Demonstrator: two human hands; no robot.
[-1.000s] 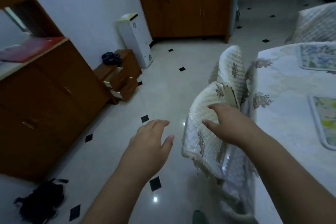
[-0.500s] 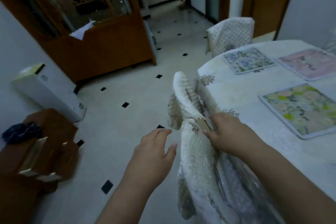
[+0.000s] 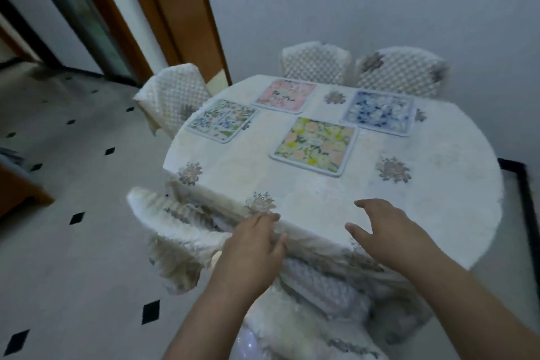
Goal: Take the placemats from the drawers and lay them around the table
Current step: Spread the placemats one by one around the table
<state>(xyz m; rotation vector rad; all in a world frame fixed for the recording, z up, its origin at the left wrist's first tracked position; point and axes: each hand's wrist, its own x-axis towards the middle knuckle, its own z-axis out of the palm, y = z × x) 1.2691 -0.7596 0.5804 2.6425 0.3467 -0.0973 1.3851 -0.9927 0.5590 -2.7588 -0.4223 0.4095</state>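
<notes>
Standing at the near edge of the round table (image 3: 438, 199), the person reaches both hands forward, holding nothing: left hand (image 3: 254, 248) with relaxed fingers at the rim, right hand (image 3: 385, 231) spread above the cloth. Four floral placemats (image 3: 315, 145) lie past the hands on the tabletop; any lettering on them is too blurred to read.

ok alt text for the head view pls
Four floral placemats lie on a round white-clothed table. The person's left hand rests at its near edge, and the right hand hovers open. Covered chairs stand around.
</notes>
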